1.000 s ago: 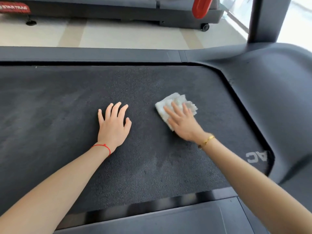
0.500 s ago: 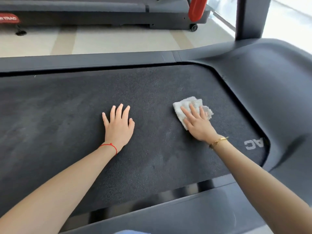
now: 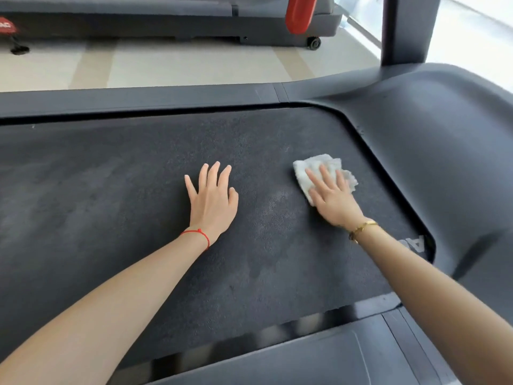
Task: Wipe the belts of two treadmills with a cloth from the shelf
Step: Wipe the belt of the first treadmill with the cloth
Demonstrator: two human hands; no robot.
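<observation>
Cloth [image 3: 323,173] is lying on the belt [image 3: 111,204] near its right end, and the right hand [image 3: 333,200] is pressing it down with straight fingers — the wiping step, I judge. Left hand [image 3: 212,202] is resting flat, holding nothing. Next the cloth probably needs sliding over the unwiped part.

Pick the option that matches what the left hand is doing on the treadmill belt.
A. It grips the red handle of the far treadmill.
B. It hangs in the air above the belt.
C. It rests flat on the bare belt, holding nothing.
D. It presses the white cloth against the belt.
C: the left hand lies flat on the belt with straight fingers, while the right hand presses the white cloth.
</observation>
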